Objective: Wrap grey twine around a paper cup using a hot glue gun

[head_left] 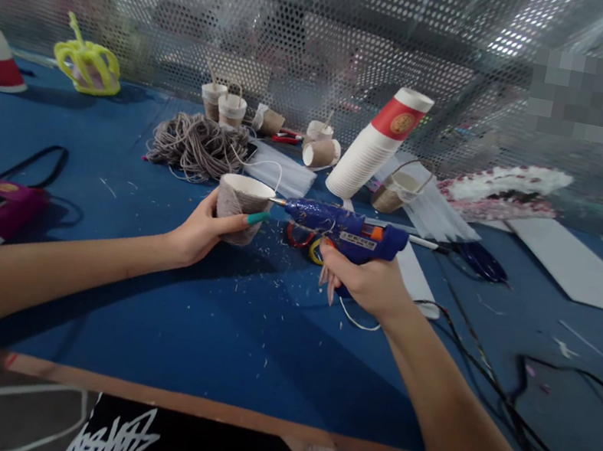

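Observation:
My left hand [205, 233] is closed around a paper cup [236, 202] wrapped in grey-brown cord, its white inside tilted toward me. My right hand [358, 276] grips a blue hot glue gun [321, 217] by its handle. The gun's metal nozzle [278, 200] points left and is at the cup's rim; whether it touches cannot be made out. A thin white cord [281, 175] loops up by the cup. Under the gun, scissors with red and yellow handle rings [299, 236] lie partly hidden.
Behind the cup lies a bundle of grey cord [199, 145]. A leaning stack of paper cups [370, 148] stands beyond the gun, near a small cord-wrapped basket [394, 191]. Black cables [505, 394] cross the right side. At left sits a magenta device [0, 215]. Perforated metal [312, 33] closes off the back.

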Available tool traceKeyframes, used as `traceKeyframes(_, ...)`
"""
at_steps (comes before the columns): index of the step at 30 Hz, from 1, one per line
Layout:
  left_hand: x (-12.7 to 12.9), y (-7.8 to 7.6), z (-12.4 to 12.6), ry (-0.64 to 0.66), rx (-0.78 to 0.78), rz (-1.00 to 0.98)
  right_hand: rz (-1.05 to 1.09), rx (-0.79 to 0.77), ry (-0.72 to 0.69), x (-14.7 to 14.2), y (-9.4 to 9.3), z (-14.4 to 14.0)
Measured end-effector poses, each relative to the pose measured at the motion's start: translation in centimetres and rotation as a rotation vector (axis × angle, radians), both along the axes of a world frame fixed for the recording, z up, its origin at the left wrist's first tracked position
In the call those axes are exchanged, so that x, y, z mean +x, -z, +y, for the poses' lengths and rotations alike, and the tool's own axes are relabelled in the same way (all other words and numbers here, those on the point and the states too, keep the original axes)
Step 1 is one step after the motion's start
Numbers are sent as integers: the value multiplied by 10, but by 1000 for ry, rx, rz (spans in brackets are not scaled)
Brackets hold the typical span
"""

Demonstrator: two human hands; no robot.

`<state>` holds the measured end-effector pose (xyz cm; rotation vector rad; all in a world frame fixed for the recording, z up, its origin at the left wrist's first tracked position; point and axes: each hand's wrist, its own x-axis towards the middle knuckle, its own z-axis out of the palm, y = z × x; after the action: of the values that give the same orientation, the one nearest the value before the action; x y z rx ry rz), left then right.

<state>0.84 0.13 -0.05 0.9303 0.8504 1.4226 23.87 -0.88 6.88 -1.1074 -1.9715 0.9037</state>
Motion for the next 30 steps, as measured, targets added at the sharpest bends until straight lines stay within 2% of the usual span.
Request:
traceKeyframes(6,-1,1,0,0,5,0,-2,11,-6,2,1,2)
traceKeyframes(13,-1,1,0,31,23,30,10,-31,50,-1,-4,0)
traceKeyframes(23,-1,-1,-1,10,-30,-9,-10,32,25,0,-4,2)
traceKeyframes(30,-2,-2,-1,25,-53,-15,-44,-65,86,-3,-5,0)
